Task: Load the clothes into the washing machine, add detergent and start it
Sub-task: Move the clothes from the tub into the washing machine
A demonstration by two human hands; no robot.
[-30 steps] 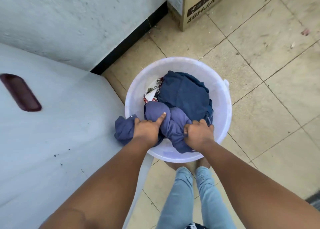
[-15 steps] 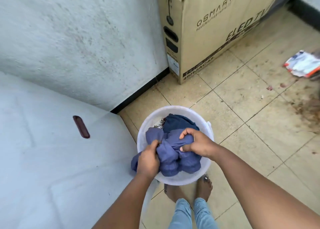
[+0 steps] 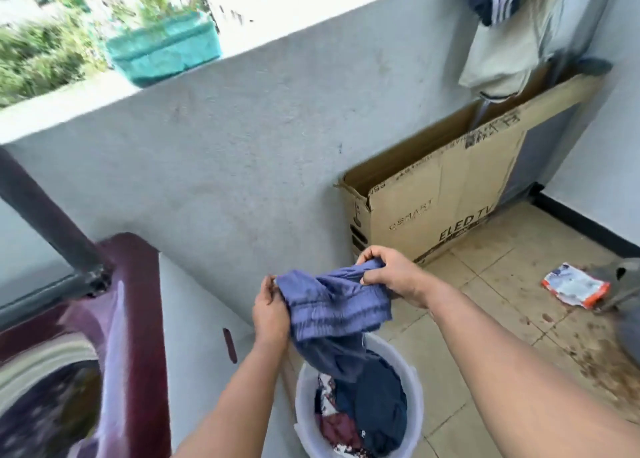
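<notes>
Both hands grip a crumpled blue-violet cloth garment (image 3: 334, 307) stretched between them above the round white plastic bucket (image 3: 417, 393) of dark clothes. The left hand (image 3: 270, 314) has its fingers (image 3: 268, 286) folded tight on one edge; the right hand (image 3: 391, 274) pinches the other, fingers (image 3: 369, 253) curled shut. The maroon-rimmed open washing machine (image 3: 133, 336) stands to the left.

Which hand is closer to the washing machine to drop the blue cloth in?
Probably the left hand: it grips the blue cloth on the side facing the washing machine.
</notes>
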